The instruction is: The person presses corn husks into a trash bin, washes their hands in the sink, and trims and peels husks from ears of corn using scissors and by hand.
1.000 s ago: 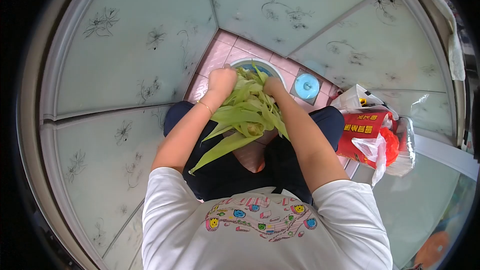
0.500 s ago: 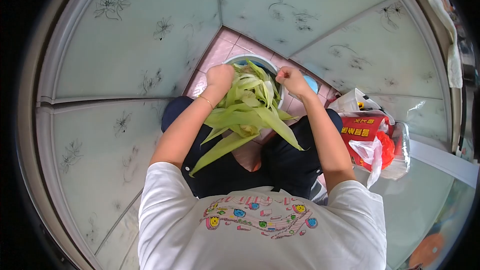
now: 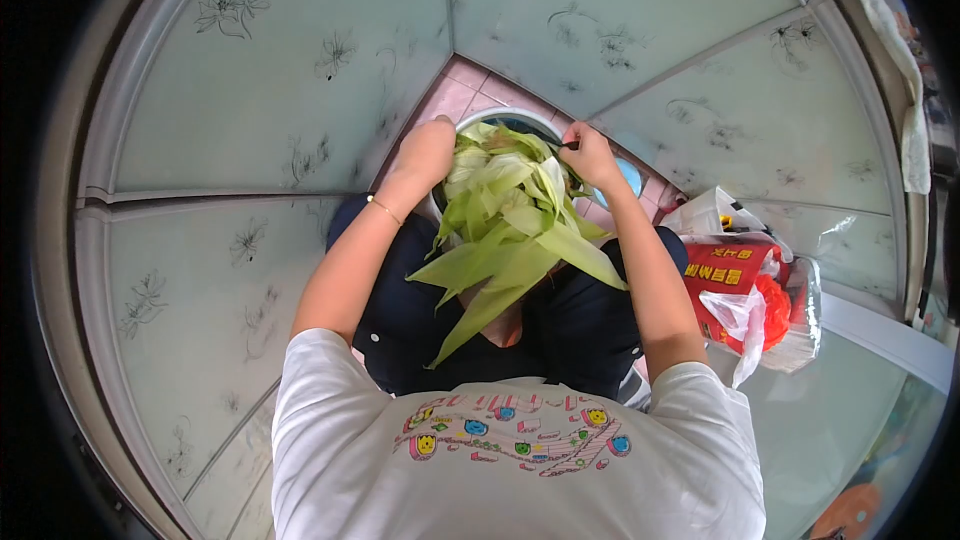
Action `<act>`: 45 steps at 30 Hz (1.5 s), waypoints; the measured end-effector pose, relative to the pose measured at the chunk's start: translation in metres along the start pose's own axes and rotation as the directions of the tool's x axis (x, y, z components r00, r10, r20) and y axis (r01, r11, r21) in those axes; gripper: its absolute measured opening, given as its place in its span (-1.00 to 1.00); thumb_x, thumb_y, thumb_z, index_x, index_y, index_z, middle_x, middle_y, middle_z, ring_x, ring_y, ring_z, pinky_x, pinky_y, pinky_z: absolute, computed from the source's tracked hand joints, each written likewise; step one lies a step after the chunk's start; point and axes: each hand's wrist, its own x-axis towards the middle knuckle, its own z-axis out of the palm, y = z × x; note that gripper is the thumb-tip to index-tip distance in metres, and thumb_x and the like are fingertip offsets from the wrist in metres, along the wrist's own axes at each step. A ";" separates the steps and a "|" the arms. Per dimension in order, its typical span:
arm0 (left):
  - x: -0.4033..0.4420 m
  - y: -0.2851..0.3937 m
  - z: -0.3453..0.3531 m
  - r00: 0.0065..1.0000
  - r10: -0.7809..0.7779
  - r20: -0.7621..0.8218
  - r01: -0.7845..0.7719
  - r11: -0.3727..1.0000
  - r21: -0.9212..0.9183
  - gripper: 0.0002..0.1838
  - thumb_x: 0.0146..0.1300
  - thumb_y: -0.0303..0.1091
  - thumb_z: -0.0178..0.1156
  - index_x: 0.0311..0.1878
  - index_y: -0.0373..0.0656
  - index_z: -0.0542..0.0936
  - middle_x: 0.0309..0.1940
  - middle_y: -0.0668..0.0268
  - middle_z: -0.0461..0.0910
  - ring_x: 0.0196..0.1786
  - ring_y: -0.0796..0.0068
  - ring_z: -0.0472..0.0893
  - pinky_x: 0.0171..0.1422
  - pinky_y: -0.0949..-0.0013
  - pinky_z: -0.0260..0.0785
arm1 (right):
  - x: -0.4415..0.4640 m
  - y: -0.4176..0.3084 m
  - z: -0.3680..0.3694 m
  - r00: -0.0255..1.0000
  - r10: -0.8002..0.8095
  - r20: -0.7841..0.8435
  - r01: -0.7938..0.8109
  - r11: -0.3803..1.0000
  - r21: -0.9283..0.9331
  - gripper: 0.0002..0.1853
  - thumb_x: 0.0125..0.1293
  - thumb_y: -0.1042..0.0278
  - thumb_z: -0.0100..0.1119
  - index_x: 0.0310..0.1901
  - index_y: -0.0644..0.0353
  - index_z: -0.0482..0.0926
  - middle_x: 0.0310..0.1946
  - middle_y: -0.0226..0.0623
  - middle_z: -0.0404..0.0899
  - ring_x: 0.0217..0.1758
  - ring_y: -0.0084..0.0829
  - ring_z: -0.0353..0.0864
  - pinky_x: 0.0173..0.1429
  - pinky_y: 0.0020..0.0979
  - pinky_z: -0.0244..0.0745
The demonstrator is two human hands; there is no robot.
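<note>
Long green leafy husks (image 3: 522,225) heaped over a round white-rimmed tub (image 3: 508,112), left hand (image 3: 425,152) at its left edge, fingers' grip unclear, right hand (image 3: 590,154) opposite, fingers pinching a thin black strip (image 3: 568,146)

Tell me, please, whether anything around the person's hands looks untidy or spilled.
Only the green corn husks look untidy: their long leaves spread well past the round container, splaying between the hands towards the person's lap instead of sitting inside. I see no spill on the visible pink floor tiles.
</note>
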 end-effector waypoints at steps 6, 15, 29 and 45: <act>-0.008 -0.020 0.003 0.986 0.023 -0.162 -0.065 0.963 -0.260 -0.88 0.15 -0.55 0.09 -0.26 -0.38 0.53 -0.40 -0.13 0.60 -0.27 -0.12 0.62 -0.16 0.03 0.46 | 0.002 -0.020 0.002 0.947 0.009 -0.321 0.000 1.000 0.027 -0.82 0.28 0.29 0.10 -0.27 0.25 0.51 -0.43 0.13 0.57 -0.32 0.16 0.54 -0.18 -0.11 0.45; -0.011 -0.037 -0.031 0.965 -0.210 -0.157 0.084 0.815 -0.573 -0.87 0.26 -0.45 0.11 -0.21 -0.32 0.55 -0.52 -0.04 0.59 -0.36 -0.07 0.62 -0.22 0.09 0.44 | 0.039 0.018 0.018 0.895 0.011 -0.445 0.142 0.940 0.310 -0.72 0.39 0.22 0.04 -0.26 0.33 0.52 -0.47 0.07 0.49 -0.46 -0.16 0.43 -0.24 -0.26 0.41; 0.008 -0.027 -0.012 0.947 -0.193 -0.258 0.117 0.952 -0.281 -0.60 0.37 -0.07 0.06 -0.40 -0.21 0.58 -0.45 -0.09 0.58 -0.29 -0.18 0.57 -0.23 -0.08 0.39 | 0.007 0.006 -0.015 0.967 0.084 -0.239 -0.092 0.996 -0.021 -0.49 0.32 -0.09 0.13 -0.41 0.32 0.53 -0.52 0.06 0.53 -0.33 0.00 0.60 -0.20 -0.08 0.45; 0.030 -0.049 -0.026 0.829 -0.365 -0.424 0.142 0.871 -0.471 -0.67 0.33 -0.14 0.16 -0.27 -0.29 0.57 -0.49 -0.07 0.57 -0.33 -0.17 0.56 -0.23 0.09 0.42 | 0.002 0.000 -0.017 0.897 0.411 0.161 -0.333 0.391 0.858 -0.71 0.51 0.18 -0.05 -0.07 0.25 0.51 -0.20 -0.33 0.61 -0.26 -0.52 0.57 -0.13 -0.41 0.53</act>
